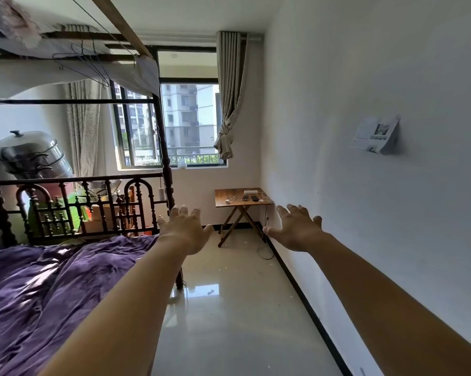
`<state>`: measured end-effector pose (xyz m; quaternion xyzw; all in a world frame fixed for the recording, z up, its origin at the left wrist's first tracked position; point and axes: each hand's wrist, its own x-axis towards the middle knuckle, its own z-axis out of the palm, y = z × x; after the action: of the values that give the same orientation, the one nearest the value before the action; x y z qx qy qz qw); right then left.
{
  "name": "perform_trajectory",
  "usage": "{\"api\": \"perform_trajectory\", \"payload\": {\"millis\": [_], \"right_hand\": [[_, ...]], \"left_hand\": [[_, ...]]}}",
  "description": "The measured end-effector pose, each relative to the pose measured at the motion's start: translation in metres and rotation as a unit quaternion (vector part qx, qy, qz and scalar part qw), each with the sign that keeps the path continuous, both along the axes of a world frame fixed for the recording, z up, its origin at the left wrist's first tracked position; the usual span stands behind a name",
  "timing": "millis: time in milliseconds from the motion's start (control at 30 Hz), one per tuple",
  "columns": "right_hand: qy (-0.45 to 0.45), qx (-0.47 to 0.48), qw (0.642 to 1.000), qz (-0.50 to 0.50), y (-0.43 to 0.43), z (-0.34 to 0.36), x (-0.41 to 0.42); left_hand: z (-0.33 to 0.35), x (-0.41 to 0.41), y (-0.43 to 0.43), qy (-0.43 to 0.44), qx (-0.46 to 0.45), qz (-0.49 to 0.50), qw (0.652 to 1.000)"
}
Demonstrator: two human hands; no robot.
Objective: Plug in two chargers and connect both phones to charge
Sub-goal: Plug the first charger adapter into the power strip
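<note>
A small wooden folding table point(222, 202) stands in the far right corner under the window. On it lie a white power strip point(250, 191), two phones point(250, 198) side by side, and white chargers with cables point(230, 200). Both my arms stretch forward at chest height, well short of the table. My left hand point(185, 229) is open, fingers spread, holding nothing. My right hand point(296, 229) is also open and spread, close to the right wall.
A bed with a purple blanket point(52, 280) and dark wooden footboard point(93, 207) fills the left. A tiled floor strip point(228, 308) runs between bed and white wall point(378, 199) toward the table. A cable point(265, 248) trails on the floor by the table.
</note>
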<state>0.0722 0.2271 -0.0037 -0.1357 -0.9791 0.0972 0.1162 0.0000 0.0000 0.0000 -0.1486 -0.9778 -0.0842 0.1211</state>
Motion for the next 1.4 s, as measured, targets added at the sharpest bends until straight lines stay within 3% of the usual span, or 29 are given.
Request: {"api": "perform_trajectory", "payload": {"millis": [233, 800, 1400], "right_hand": [[-0.006, 0.023, 1.000, -0.004, 0.027, -0.010, -0.066], [-0.044, 0.033, 0.998, 0.008, 0.140, -0.038, -0.321], [-0.026, 0.008, 0.999, -0.047, 0.260, -0.034, -0.666]], "left_hand": [[-0.010, -0.063, 0.035, 0.001, -0.018, -0.016, 1.000], [-0.027, -0.306, 0.176, -0.030, -0.028, -0.034, 0.999], [-0.039, -0.673, 0.302, -0.024, -0.041, -0.113, 0.992]]}}
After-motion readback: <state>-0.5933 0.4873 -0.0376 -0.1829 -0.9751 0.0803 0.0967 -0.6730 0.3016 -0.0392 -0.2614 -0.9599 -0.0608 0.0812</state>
